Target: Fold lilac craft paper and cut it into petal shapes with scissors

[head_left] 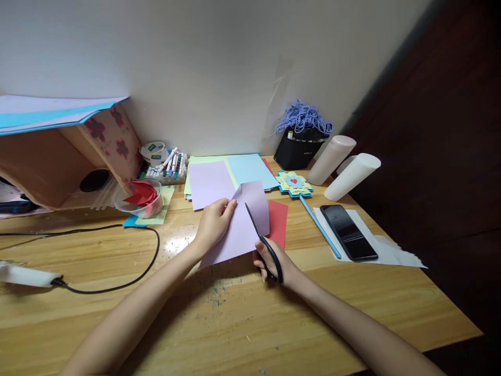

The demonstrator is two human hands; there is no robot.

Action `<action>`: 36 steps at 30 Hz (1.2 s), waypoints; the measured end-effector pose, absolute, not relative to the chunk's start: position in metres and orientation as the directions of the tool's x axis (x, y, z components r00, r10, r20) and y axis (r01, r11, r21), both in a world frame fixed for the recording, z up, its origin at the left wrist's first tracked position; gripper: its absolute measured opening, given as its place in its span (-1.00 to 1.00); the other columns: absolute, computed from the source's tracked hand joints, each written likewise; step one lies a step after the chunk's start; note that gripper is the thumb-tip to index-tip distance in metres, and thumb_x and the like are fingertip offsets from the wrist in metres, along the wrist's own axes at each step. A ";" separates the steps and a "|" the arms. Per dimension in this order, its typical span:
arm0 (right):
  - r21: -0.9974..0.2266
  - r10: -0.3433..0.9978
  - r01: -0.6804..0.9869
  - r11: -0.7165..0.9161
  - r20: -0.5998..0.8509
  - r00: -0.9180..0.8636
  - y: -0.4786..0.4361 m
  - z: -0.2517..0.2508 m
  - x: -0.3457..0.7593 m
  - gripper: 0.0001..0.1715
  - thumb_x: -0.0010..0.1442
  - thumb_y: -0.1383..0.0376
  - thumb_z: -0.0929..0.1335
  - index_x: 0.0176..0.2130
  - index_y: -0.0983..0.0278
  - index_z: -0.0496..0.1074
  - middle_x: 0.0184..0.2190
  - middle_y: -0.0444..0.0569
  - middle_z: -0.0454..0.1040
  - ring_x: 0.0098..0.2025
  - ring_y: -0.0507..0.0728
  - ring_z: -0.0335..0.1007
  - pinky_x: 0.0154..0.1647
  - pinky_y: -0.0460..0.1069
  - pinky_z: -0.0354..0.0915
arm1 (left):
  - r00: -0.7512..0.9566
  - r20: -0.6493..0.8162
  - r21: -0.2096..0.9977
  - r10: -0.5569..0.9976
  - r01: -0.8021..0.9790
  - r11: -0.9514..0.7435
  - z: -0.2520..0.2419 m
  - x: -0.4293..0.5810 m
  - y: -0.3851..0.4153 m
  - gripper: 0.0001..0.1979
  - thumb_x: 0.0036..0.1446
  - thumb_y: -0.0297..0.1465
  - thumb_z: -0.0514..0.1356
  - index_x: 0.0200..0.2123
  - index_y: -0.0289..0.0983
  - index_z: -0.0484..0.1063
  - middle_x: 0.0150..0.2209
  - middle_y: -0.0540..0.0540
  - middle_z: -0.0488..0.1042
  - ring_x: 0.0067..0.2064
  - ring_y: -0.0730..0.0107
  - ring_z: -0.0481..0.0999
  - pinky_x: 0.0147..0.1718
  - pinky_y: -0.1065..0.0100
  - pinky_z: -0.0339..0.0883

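Note:
My left hand [214,223] pinches a sheet of lilac paper [238,235] near its upper left edge, thumb on top. A pair of black scissors [271,256] is in my right hand [274,266], fingers through the handles. One blade shows above the lilac sheet, pointing up and to the left; the other is hidden, apparently behind the paper. The sheet's right part curls up beside the blade. A piece of red paper [278,222] lies on the table, partly under the lilac sheet.
Behind my hands lies a stack of coloured paper [250,169]. A phone [348,232], blue stick [321,226] and layered paper flower [293,184] are to the right, with two white cylinders [352,175] beyond. A bowl of red paper [143,198] and a black cable [156,250] are left.

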State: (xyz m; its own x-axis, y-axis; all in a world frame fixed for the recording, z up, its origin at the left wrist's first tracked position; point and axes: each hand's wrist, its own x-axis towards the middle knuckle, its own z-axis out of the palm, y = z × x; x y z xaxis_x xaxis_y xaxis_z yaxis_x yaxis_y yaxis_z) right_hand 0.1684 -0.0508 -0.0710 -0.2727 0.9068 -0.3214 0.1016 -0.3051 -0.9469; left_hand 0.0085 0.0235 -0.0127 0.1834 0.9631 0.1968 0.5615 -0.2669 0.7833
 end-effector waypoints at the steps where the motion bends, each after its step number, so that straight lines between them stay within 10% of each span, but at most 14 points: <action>1: -0.947 0.907 0.101 -0.304 -0.320 -0.273 -0.051 -0.071 0.168 -0.29 -0.09 -0.32 0.16 -0.38 0.25 0.13 -0.68 -0.31 0.09 -0.76 -0.12 0.07 -0.81 -0.20 0.13 | 0.182 0.196 0.785 0.964 0.561 -0.265 -0.013 0.008 0.024 -0.62 0.18 -0.18 -0.05 -0.59 -0.28 0.19 -0.61 0.07 0.21 -0.52 0.49 0.18 -0.50 0.44 -0.01; 28: -0.956 0.911 0.073 -0.283 -0.291 -0.292 -0.054 -0.066 0.166 -0.22 -0.12 -0.37 0.10 -0.40 0.27 0.17 -0.71 -0.30 0.12 -0.78 -0.10 0.09 -0.80 -0.18 0.13 | 0.236 0.050 0.883 0.970 0.443 -0.154 -0.017 0.010 0.024 -0.59 0.11 -0.11 -0.02 -0.59 -0.29 0.23 -0.61 0.05 0.20 -0.54 0.51 0.14 -0.56 0.47 0.00; 36: -0.974 0.925 0.119 -0.194 -0.222 -0.309 -0.053 -0.057 0.166 -0.13 -0.08 -0.38 -0.07 -0.73 0.28 0.15 -0.83 -0.16 0.13 -0.76 -0.03 0.19 -0.73 -0.14 0.16 | 0.317 -0.090 0.943 0.944 0.332 -0.022 -0.022 0.015 0.021 -0.58 0.07 -0.06 0.02 -0.53 -0.32 0.30 -0.61 0.03 0.26 -0.58 0.51 0.17 -0.62 0.47 -0.01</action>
State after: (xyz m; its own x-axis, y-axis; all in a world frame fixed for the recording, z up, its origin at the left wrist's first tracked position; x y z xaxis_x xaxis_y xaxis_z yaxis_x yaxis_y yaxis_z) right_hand 0.1664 -0.0530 -0.0573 -0.3090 0.9249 -0.2216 0.1190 -0.1935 -0.9738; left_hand 0.0151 0.0209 -0.0215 0.3174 0.9440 -0.0902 0.3323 -0.0217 0.9429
